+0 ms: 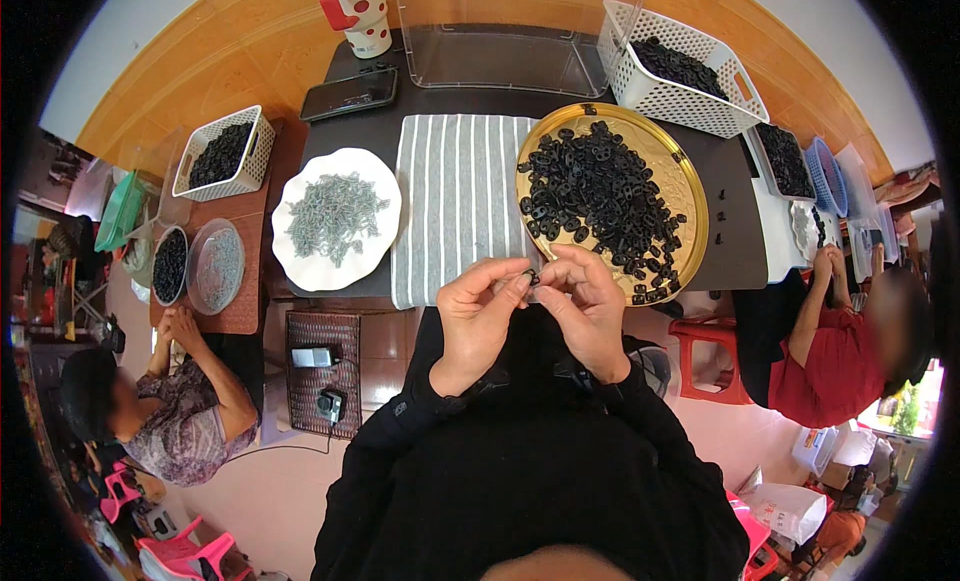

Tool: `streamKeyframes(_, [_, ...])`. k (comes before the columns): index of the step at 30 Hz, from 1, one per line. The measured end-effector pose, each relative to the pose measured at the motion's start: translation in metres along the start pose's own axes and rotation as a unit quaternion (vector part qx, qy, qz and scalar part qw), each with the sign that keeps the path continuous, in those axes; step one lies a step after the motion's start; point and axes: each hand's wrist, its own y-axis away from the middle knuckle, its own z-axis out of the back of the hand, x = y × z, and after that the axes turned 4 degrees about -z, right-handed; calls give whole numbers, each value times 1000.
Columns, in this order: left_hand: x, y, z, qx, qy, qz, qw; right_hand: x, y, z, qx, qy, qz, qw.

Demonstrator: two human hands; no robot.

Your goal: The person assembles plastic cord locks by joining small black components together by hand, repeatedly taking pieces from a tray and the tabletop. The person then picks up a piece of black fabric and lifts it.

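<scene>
Close together at the table's near edge, my left hand (478, 316) and my right hand (588, 311) pinch a small black plastic piece (533, 278) between their fingertips. Its finer shape, and anything else held with it, is too small to make out. Beyond my right hand sits a round gold tray (690, 196) heaped with black plastic pieces (600, 186), many with holes. A white scalloped plate (290, 256) to the left carries a pile of small silvery metal parts (335, 213). Between plate and tray lies a grey-and-white striped cloth (450, 196).
White perforated baskets (740, 106) of black parts stand at the back right and far left. At the back are a clear plastic box (500, 76), a phone (350, 95) and a spotted tumbler (362, 21). Co-workers sit left (190, 421) and right (825, 371); a red stool (712, 361) stands nearby.
</scene>
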Motion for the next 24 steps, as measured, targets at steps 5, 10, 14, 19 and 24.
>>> streamKeyframes(5, [-4,-2,9,43,-121,-60,990,-3,-1,-1,-12,21,5,1000])
streamKeyframes(10, [2,-4,24,58,-58,32,996,5,-7,2,35,25,-62,997])
streamKeyframes(14, [4,-9,33,38,-8,63,997,9,-28,14,-43,249,35,967])
streamKeyframes(19, [0,-19,39,8,-17,77,997,7,-53,20,-36,491,108,864])
streamKeyframes(24, [6,-19,43,10,-12,87,996,0,-60,10,-10,632,119,766])
